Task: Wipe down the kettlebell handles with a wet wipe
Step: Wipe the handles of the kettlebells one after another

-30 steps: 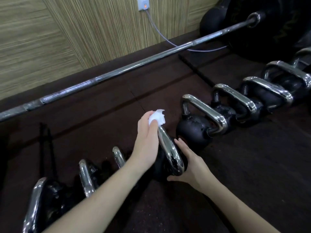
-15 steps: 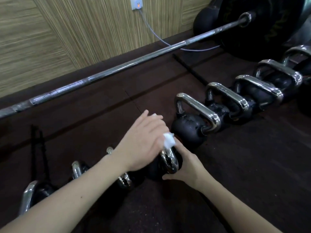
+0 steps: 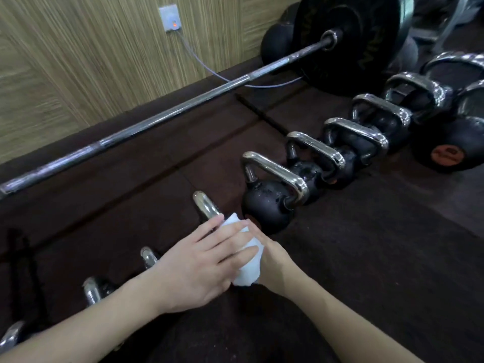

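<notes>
While the left hand (image 3: 193, 268) presses the wet wipe (image 3: 247, 260) onto the near end of one chrome handle (image 3: 205, 206), fingers extended flat over the wipe, the right hand (image 3: 272, 263) steadies the kettlebell beneath; how its fingers lie can't be told, wipe and left hand cover them. Progress: mid-row, this handle partly wiped by my estimate. No visible cue which others are finished. Count: five kettlebells beyond this handle toward the weight plate (image 3: 348, 43), three handles on the opposite side, plus one kettlebell (image 3: 455, 142) off-row. One barbell (image 3: 167, 116) behind the row.
</notes>
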A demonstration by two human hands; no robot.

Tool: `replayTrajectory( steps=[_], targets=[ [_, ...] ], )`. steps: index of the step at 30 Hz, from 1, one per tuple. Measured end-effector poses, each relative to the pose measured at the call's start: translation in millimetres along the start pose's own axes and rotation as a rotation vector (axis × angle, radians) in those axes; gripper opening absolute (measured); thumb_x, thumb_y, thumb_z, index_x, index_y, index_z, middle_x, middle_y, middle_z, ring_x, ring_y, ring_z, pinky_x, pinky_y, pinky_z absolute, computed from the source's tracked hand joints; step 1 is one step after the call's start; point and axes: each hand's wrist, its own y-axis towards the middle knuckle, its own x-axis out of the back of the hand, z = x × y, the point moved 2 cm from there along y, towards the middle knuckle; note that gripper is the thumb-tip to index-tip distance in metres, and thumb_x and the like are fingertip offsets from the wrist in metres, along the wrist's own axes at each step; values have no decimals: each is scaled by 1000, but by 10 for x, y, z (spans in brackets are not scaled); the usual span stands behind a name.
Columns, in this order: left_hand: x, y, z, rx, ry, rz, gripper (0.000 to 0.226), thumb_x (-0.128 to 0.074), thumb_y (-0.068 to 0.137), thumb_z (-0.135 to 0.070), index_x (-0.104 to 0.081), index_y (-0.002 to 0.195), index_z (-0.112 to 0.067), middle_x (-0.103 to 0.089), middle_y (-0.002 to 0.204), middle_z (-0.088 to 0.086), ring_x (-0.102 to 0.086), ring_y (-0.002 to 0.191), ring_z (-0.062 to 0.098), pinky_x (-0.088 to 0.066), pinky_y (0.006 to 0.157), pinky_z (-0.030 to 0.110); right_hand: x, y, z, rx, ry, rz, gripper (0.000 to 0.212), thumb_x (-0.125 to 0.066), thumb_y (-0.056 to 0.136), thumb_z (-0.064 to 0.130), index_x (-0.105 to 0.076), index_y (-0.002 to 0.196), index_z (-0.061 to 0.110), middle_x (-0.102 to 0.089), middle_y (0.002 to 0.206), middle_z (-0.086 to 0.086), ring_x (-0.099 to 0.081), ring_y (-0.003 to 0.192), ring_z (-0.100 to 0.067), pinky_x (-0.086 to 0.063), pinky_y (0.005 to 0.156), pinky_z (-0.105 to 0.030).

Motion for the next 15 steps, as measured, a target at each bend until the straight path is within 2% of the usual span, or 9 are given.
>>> replayTrajectory(
  steps=[2, 4, 6, 11, 15],
  targets=[
    [-3, 20, 176, 141, -60, -24, 49, -45, 103, -33, -55, 147, -13, -51, 154, 6, -36, 152, 28, -25, 124, 52, -26, -7, -24, 25, -43, 9, 120, -97, 63, 30, -17, 149, 51, -17, 160, 28, -20, 147, 9, -26, 118, -17],
    [8, 20, 342, 342, -194, -44, 49, -35, 107, -36, -51, 149, -17, -50, 155, 0, -31, 155, 21, -21, 126, 48, -32, -4, -63, 34, -53, 15, 128, -98, 55, 42, -18, 155, 52, -9, 165, 28, -17, 145, 13, -27, 120, -20],
    [25, 7, 419, 432, -335, -65, 50, -32, 109, -42, -46, 153, -20, -43, 158, -6, -22, 157, 15, -18, 128, 44, -4, 10, -78, 54, -84, 12, 132, -97, 54, 47, -15, 158, 50, -7, 166, 28, -15, 146, 14, -28, 121, -23],
    [86, -22, 220, 173, -120, -34, 62, -45, 106, -51, -47, 153, -10, -43, 161, 4, -26, 157, 25, -24, 125, 48, 40, 27, -113, 99, -99, 18, 130, -93, 55, 55, -11, 157, 52, -6, 163, 36, -16, 146, 17, -35, 118, -23],
    [39, -85, 163, 47, -11, -57, 56, -50, 106, -44, -48, 153, -13, -43, 161, 8, -34, 154, 29, -28, 124, 50, 64, 44, -167, 135, -89, 56, 123, -86, 60, 61, -11, 157, 52, -7, 164, 35, -15, 148, 14, -41, 116, -30]
  ],
)
